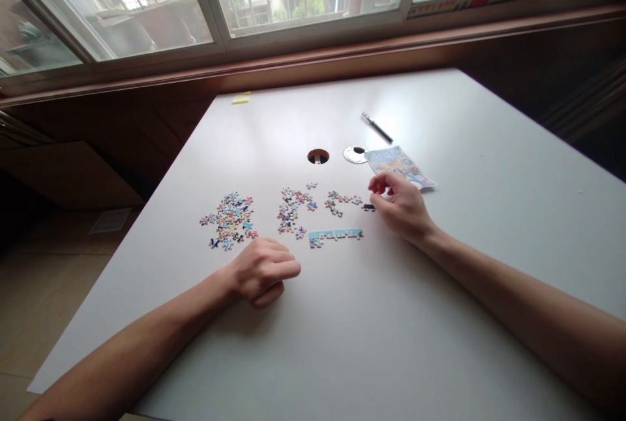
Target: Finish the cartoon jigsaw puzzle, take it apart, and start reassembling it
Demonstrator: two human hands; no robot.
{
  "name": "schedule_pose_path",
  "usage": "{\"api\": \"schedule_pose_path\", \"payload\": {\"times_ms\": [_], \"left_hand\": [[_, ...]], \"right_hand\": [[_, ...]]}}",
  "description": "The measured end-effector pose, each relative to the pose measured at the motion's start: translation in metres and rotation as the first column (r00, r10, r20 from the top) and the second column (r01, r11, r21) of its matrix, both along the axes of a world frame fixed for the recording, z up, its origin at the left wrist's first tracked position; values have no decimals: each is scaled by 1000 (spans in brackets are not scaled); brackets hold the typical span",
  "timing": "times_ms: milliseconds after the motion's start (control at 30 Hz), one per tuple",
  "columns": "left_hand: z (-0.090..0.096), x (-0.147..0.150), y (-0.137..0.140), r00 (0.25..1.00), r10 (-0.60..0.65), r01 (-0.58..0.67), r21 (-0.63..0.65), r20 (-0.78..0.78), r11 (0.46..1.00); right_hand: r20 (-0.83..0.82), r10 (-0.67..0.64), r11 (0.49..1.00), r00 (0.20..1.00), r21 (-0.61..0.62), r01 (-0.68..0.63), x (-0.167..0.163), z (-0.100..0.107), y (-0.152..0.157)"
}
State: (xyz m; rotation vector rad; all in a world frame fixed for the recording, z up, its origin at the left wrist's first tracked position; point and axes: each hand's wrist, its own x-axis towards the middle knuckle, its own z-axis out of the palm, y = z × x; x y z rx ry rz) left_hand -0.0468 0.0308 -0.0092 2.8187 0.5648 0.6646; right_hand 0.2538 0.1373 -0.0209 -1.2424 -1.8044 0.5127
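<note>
Loosely balled on the white table, my left hand lies just below the puzzle pieces, its fingers closed and their inner side hidden. My right hand has curled fingers, with thumb and index near each other; I cannot make out whether a piece is between them. A dark puzzle piece lies right by its thumb. Left of that is a small group of loose pieces. Below them sits a joined strip of puzzle with a light blue edge. A picture sheet lies just beyond my right hand.
A dense heap of pieces lies at the left and a smaller cluster in the middle. Farther back are a round table hole, a metal ring cover, a black pen and a yellow sticky note.
</note>
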Motion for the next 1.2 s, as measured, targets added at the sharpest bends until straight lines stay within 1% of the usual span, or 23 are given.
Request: {"api": "schedule_pose_path", "payload": {"times_ms": [400,600,800,1033,1200], "left_hand": [[-1,-2,0,1000,14,-14,16,2,1000],[0,-1,-1,1000,31,-31,11,-1,999],[0,-1,-1,999,31,-31,3,15,1000],[-2,-2,0,1000,24,-24,11,-5,1000],[-3,-2,-1,999,28,-28,3,19,1000]], "right_hand": [[26,6,1000,1000,-13,-6,0,1,-1],[38,18,1000,999,3,-18,0,-1,0],[41,15,1000,999,-6,-15,0,1,-1],[35,5,1000,999,-18,-5,0,1,-1],[43,9,1000,999,-18,-8,0,1,-1]]}}
